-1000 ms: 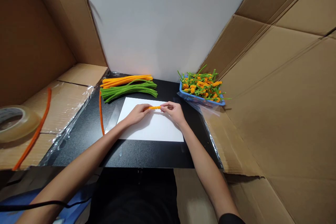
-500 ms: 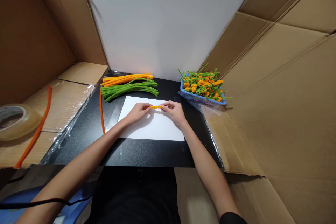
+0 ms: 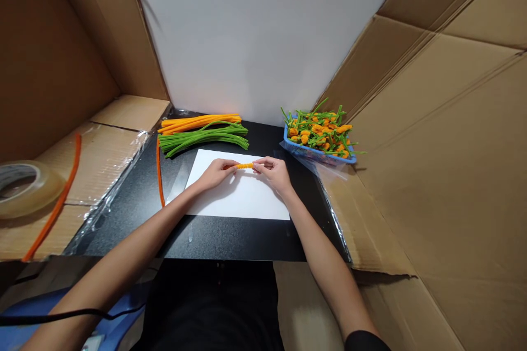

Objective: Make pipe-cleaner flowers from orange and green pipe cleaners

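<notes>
- We see the left hand (image 3: 216, 174) and right hand (image 3: 274, 174) close together, pinching opposite ends of a short orange pipe cleaner (image 3: 245, 165) (its fuzzy middle shows between them), above the upper middle of a white paper sheet (image 3: 236, 197).
- Beyond the sheet, toward upper left, we find a green pipe-cleaner bundle (image 3: 203, 140) and an orange pipe-cleaner bundle (image 3: 200, 123).
- At right sits a blue basket (image 3: 319, 158) heaped with orange-and-green pipe-cleaner flowers (image 3: 317, 131).

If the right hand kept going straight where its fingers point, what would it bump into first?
It would meet the short orange pipe cleaner first, since the right hand seems to be already touching its end. Just past that is the left hand, though depth is hard to judge from this view.
</notes>
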A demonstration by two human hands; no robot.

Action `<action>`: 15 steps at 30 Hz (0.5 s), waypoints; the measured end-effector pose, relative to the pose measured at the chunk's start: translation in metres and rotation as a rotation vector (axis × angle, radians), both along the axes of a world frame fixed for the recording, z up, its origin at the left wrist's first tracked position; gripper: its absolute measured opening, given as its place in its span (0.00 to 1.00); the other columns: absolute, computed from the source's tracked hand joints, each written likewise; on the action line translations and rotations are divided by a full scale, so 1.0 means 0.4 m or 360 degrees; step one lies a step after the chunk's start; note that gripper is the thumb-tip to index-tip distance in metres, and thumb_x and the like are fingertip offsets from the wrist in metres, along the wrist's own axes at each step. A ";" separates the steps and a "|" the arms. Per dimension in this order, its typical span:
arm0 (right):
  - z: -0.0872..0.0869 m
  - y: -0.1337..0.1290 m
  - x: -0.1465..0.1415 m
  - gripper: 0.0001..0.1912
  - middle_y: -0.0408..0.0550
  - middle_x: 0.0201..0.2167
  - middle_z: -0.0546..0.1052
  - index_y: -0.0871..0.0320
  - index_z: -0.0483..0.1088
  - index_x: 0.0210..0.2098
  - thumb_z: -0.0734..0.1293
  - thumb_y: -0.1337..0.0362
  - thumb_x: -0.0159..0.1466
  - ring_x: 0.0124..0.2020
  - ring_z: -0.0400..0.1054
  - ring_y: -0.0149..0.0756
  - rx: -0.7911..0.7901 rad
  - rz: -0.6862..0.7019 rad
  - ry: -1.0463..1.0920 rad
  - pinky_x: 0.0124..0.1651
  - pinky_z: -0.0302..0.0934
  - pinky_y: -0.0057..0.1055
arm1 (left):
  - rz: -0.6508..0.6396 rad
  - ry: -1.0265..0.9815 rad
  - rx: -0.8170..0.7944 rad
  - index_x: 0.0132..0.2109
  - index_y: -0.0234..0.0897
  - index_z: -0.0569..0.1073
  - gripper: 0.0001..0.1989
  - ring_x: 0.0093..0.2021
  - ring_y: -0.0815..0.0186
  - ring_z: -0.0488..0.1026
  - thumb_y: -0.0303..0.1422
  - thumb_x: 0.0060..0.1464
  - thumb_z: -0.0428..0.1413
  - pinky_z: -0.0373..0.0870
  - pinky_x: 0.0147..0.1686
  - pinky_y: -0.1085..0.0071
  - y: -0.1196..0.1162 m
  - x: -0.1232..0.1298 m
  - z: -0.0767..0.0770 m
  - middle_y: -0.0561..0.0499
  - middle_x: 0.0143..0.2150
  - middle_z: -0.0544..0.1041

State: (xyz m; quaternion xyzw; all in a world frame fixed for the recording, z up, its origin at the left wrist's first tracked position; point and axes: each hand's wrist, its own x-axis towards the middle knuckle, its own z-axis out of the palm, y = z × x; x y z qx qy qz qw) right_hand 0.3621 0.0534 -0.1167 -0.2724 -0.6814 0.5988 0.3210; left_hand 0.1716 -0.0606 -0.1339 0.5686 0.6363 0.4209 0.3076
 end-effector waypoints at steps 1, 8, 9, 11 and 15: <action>0.000 0.000 0.000 0.17 0.49 0.26 0.80 0.59 0.80 0.31 0.77 0.52 0.50 0.29 0.75 0.39 0.0000 -0.0001 -0.0002 0.35 0.70 0.35 | 0.0000 -0.0002 -0.0001 0.45 0.33 0.81 0.20 0.38 0.61 0.74 0.41 0.58 0.52 0.67 0.40 0.70 0.000 0.000 0.001 0.47 0.39 0.82; 0.004 -0.003 0.000 0.16 0.49 0.26 0.80 0.60 0.79 0.31 0.77 0.53 0.51 0.28 0.75 0.38 0.0024 0.0006 -0.0004 0.34 0.69 0.33 | -0.0010 -0.0017 -0.0019 0.43 0.33 0.81 0.20 0.38 0.61 0.73 0.42 0.58 0.52 0.67 0.40 0.70 -0.002 0.003 0.010 0.46 0.39 0.81; 0.004 -0.003 0.000 0.16 0.50 0.26 0.80 0.60 0.79 0.31 0.77 0.53 0.51 0.28 0.75 0.38 0.0024 0.0005 -0.0007 0.34 0.69 0.33 | -0.0005 -0.0014 -0.0023 0.42 0.33 0.81 0.20 0.38 0.61 0.73 0.42 0.58 0.51 0.67 0.40 0.69 -0.003 0.004 0.011 0.46 0.38 0.81; 0.004 -0.004 0.000 0.16 0.50 0.26 0.80 0.59 0.80 0.31 0.77 0.52 0.51 0.28 0.75 0.38 0.0028 0.0000 -0.0019 0.34 0.69 0.34 | -0.0006 0.0000 -0.0028 0.41 0.32 0.81 0.20 0.37 0.60 0.73 0.43 0.58 0.51 0.67 0.40 0.69 -0.002 0.004 0.011 0.46 0.37 0.81; 0.000 -0.001 0.000 0.17 0.50 0.26 0.81 0.59 0.80 0.31 0.77 0.51 0.51 0.28 0.75 0.39 0.0033 -0.0003 -0.0029 0.34 0.70 0.34 | -0.0009 0.0027 -0.0040 0.39 0.32 0.81 0.20 0.36 0.60 0.72 0.43 0.57 0.51 0.67 0.39 0.68 -0.002 0.005 0.012 0.46 0.35 0.80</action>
